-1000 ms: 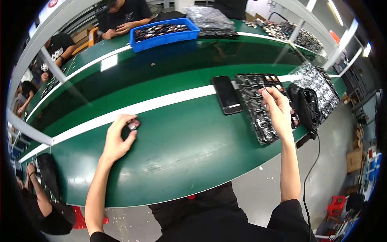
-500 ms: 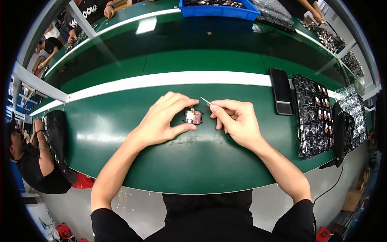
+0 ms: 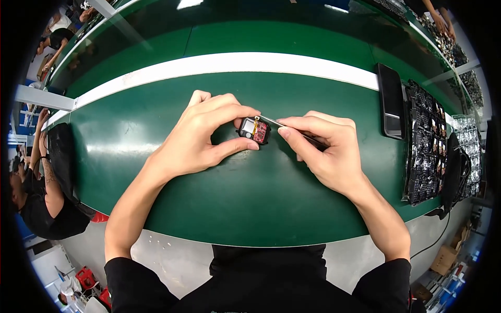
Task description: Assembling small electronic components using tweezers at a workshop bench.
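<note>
An opened smartwatch case is held just above or on the green table; its black frame shows a silvery block, a red circuit board and a yellowish flex strip. My left hand grips it, thumb at the lower edge and index finger at the top. My right hand pinches a slim metal tool with a dark rear part. The tool's tip meets the upper edge of the case, beside the left index fingertip. Whether it is tweezers or a pick, I cannot tell.
On the right lie a black phone, black trays of small parts and a dark bag with a cable. A white strip crosses the green table. To the left sits another person.
The tool's tip has come down to the watch case's upper edge, and my right hand is closer. The case has tilted in my left fingers. The view has shifted, so the blue bin is out of sight.
</note>
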Demonstrator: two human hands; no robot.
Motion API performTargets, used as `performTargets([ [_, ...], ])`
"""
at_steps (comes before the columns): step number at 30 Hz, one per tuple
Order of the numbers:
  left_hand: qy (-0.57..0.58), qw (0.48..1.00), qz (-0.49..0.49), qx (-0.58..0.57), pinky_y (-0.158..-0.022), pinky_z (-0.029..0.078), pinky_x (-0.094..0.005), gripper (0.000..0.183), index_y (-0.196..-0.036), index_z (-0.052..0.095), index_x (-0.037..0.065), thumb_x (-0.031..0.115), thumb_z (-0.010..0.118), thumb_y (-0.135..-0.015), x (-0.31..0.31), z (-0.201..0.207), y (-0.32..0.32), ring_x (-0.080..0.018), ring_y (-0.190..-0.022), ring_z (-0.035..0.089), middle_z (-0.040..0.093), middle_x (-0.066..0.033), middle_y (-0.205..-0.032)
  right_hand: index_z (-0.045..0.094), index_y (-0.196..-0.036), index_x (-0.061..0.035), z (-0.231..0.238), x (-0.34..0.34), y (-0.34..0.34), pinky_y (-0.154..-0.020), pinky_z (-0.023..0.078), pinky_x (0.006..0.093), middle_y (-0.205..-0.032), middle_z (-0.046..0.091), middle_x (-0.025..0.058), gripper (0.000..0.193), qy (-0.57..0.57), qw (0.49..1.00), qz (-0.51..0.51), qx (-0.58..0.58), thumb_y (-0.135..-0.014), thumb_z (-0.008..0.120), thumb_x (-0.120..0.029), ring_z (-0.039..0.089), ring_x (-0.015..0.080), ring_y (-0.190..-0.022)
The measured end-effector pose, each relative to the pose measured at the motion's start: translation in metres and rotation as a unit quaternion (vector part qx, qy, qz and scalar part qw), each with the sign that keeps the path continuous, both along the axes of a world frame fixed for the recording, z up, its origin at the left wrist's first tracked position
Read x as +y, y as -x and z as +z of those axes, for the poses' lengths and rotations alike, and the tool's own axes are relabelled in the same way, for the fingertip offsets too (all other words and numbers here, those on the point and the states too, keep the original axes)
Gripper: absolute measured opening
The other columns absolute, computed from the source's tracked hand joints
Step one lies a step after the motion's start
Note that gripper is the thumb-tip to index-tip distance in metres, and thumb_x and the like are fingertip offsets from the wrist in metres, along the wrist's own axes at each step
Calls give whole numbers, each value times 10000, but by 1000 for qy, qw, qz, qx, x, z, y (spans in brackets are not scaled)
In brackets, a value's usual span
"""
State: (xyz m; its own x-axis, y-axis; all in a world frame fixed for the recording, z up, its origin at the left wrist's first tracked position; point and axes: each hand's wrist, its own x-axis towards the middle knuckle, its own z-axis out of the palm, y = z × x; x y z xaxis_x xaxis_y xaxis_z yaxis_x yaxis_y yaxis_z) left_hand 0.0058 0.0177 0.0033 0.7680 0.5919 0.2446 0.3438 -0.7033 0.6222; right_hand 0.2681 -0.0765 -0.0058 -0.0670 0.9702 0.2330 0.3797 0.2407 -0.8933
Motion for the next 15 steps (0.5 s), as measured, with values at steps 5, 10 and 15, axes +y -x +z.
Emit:
performTargets([
  [5,29,1000,7,5,-913,363,-355,444,-1219,794,106,276,978,-853,1,-2,1,-168,-896,625,680,5,-954,858,-1046,27,4,1,0,-513,402,293,-707,679,66,109,-14,999,-1,-43,-940,834,15,560,99,-559],
  [10,18,1000,4,1,-918,370,-357,450,-1220,798,108,276,980,-844,2,-5,0,-174,-891,634,684,2,-951,848,-1017,36,4,2,3,-505,412,307,-700,675,74,94,-24,998,6,-63,-928,833,10,576,117,-551],
  [15,11,1000,0,2,-862,398,-378,537,-1261,828,100,241,1003,-773,2,-6,0,-227,-901,565,691,-31,-934,844,-1012,39,4,3,4,-505,421,309,-707,683,81,86,-26,997,15,-70,-932,825,15,589,124,-551],
])
